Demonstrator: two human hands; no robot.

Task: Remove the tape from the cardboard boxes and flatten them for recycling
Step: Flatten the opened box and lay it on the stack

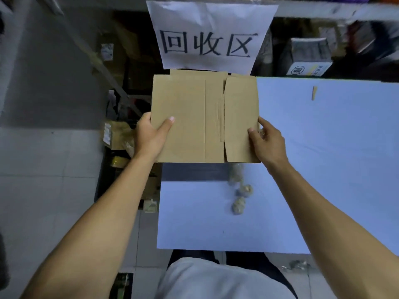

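Cardboard box [194, 117] flattened, tape-free; left hand [151, 137], right hand [267, 143] pinch its side edges above tabletop's [323, 147] far-left corner. Tape wads [239, 197] discarded; stacking left.

Matt brown cardboard box [194, 117] (creased, flattened), smooth pale-blue table [323, 158], white paper sign [207, 37].
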